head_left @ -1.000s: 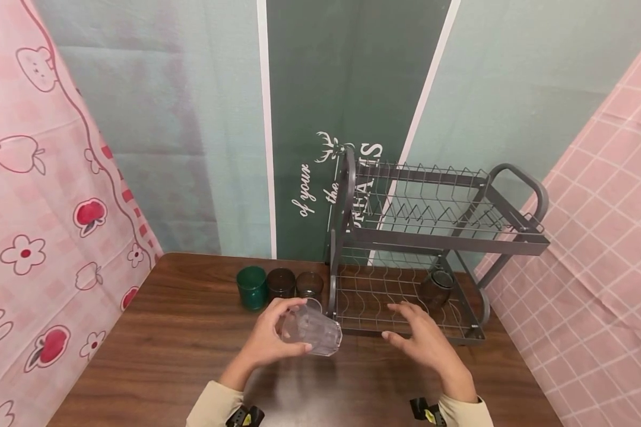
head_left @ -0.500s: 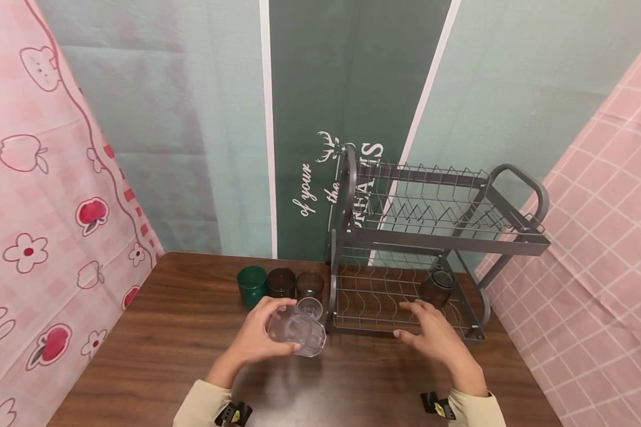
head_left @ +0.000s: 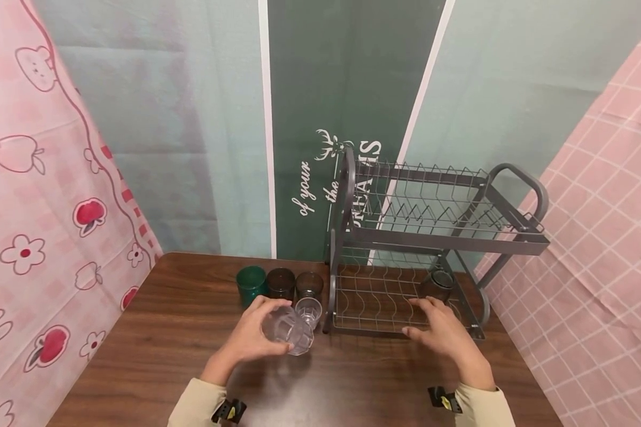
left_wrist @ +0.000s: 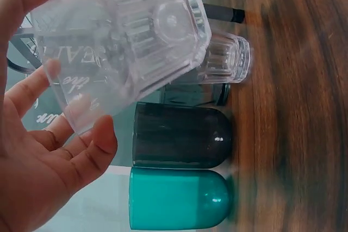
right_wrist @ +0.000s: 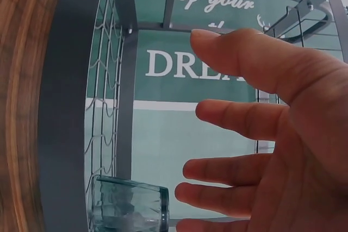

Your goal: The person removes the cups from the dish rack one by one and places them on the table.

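My left hand (head_left: pixel 251 335) grips a clear, fluted drinking glass (left_wrist: pixel 130 42) near its rim, thumb on one side and fingers on the other. The glass is tilted above the table, its base toward the right. Just behind it a smaller clear glass (head_left: pixel 308 312) stands on the wood. Farther back, in a row, are a green glass (head_left: pixel 251 287), a dark brown glass (head_left: pixel 281 284) and a smoky grey glass (head_left: pixel 309 286). Before the rack's lower tier, my right hand (head_left: pixel 443 332) holds nothing, fingers apart. Near its fingertips a grey-tinted glass (right_wrist: pixel 130 207) stands on that tier.
A two-tier grey metal dish rack (head_left: pixel 448 242) occupies the back right of the wooden table (head_left: pixel 155 356). Its left upright is close beside the small clear and smoky glasses. Cloth hangings (head_left: pixel 213 118) enclose the back and both sides.
My left hand has drawn left with the clear glass, uncovering the smaller glass behind. The right hand has shifted right and slightly down, still holding nothing.
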Tool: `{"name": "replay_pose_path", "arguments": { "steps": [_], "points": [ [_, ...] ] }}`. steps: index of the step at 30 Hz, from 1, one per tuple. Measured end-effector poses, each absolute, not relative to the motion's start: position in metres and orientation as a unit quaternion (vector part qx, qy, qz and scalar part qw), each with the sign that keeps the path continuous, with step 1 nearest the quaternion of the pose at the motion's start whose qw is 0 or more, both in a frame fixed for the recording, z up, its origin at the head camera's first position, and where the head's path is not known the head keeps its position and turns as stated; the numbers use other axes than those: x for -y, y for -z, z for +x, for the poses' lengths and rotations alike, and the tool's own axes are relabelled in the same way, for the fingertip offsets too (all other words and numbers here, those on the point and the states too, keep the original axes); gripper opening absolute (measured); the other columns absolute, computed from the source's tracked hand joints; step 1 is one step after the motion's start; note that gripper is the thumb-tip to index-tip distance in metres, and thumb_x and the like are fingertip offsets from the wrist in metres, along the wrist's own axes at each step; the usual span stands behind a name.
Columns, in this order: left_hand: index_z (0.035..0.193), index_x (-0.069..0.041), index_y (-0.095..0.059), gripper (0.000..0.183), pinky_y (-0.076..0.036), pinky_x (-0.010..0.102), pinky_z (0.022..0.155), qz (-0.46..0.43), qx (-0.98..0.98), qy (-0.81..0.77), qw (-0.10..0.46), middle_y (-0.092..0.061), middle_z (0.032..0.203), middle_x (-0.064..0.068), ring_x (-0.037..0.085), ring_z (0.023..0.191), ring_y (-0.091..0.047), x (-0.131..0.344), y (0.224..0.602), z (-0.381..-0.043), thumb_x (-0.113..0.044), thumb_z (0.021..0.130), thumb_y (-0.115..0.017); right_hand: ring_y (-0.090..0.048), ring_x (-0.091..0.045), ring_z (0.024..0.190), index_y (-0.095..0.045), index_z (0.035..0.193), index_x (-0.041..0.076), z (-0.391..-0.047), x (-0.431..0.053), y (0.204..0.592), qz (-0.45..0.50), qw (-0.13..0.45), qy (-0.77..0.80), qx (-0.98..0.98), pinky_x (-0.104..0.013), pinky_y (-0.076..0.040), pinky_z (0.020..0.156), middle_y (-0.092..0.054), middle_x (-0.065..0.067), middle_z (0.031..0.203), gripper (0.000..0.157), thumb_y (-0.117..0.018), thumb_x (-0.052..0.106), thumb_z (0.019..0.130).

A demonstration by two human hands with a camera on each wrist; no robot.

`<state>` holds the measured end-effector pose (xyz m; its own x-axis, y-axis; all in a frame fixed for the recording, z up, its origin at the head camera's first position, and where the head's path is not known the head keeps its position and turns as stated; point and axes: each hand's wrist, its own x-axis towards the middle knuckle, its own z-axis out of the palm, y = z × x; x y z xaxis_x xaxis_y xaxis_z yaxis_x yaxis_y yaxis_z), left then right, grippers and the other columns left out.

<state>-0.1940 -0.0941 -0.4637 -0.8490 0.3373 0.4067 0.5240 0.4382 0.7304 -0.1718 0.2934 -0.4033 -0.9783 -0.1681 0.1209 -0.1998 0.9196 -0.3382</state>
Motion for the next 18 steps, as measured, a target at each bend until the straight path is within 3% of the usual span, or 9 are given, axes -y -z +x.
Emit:
{"name": "replay_pose_path", "arguments": {
  "steps": [10,18],
  "points": [
    [0.118,-0.026,-0.061,0.074,-0.044,0.037,0.074,-0.23,0.88,0.404,0.1,-0.05,0.103,0.005,0.018,0.093,-0.047,0.096,0.464,-0.199,-0.033,0.049,-0.088,-0.035,-0.063,0.11,-0.053,0.123,-0.004,-0.181,-0.302,0.404,0.072,0.041,-0.161,0.983,-0.068,-0.035,0.08,-0.037,-0.042,0.125,0.063,-0.077,0.028,0.074],
    [0.118,-0.025,-0.062,0.074,-0.044,0.037,0.074,-0.21,0.901,0.365,0.098,-0.047,0.103,-0.002,0.017,0.093,-0.045,0.096,0.464,-0.206,-0.034,0.05,-0.087,-0.031,-0.062,0.113,-0.049,0.127,-0.003,-0.189,-0.309,0.403,0.051,0.042,-0.158,0.985,-0.069,-0.033,0.078,-0.032,-0.041,0.128,0.067,-0.075,0.03,0.076]
  ]
}}
